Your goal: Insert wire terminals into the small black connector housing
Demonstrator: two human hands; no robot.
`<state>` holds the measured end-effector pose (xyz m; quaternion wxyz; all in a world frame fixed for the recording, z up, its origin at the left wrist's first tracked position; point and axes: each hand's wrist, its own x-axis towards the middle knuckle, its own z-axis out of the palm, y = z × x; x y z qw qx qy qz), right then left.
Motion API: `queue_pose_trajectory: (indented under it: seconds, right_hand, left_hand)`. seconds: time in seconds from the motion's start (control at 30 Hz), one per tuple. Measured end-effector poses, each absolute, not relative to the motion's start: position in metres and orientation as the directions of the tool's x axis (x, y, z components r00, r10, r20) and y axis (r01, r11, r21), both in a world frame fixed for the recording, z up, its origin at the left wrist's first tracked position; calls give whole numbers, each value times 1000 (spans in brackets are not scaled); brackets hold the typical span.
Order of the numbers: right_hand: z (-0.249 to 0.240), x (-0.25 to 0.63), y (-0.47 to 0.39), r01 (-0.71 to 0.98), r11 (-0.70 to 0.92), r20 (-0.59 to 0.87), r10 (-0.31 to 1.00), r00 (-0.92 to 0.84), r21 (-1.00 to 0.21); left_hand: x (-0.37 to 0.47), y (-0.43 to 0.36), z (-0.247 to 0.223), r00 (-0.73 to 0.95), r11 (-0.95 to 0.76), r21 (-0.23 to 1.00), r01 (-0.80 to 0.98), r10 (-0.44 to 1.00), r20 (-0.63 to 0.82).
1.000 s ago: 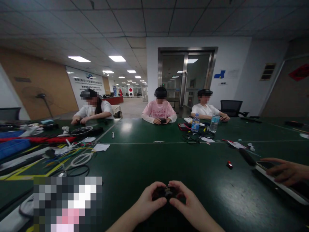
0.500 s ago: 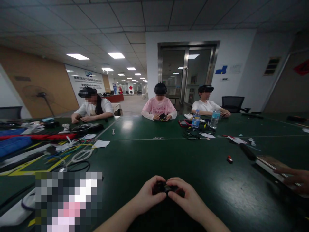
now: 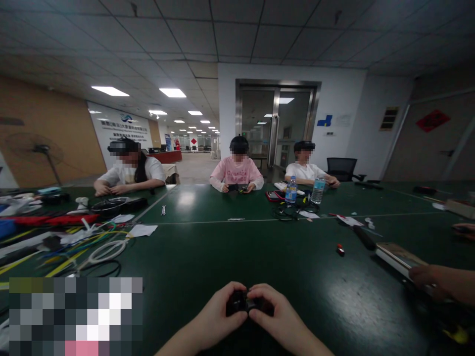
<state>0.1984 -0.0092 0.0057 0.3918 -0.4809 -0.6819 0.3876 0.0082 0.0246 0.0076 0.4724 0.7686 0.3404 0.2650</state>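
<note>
Close to the table's near side, both my hands are closed around a small black object (image 3: 239, 300). My left hand (image 3: 218, 314) grips its left part, thumb below and fingers curled over the top. On the other part my right hand (image 3: 280, 316) has the same pinching hold, and the two thumbs nearly meet in the middle. Its surface is dark and shiny, mostly covered by my fingers, so its kind is unclear. The dark green table (image 3: 193, 267) lies beneath my hands.
Cables (image 3: 107, 251) and tools clutter the left side. Water bottles (image 3: 318, 190) stand ahead to the right, and a small red-and-black item (image 3: 340, 250) lies nearer. At right, a co-worker's hand (image 3: 441, 283) touches a flat white-sided box (image 3: 397, 259). Three people sit opposite.
My view has swung slightly right and up, so the scene sits farther left and lower. Both hands keep their grip on the black object.
</note>
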Motion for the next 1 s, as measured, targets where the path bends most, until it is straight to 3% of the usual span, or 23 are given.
queue_pose_trajectory:
  seconds: [0.13,0.33,1.0]
  right_hand:
    - [4,198,-7,380,271,192,953,-233,-885]
    - [1,199,-8,557,245,141,964,-224,-793]
    - [2,202,-7,528,231,128,966,-225,-817]
  left_hand:
    - [7,28,6,593,-468,797,381,785,178]
    - [5,30,-2,604,-547,652,525,779,167]
    - [2,28,0,599,-536,654,534,785,155]
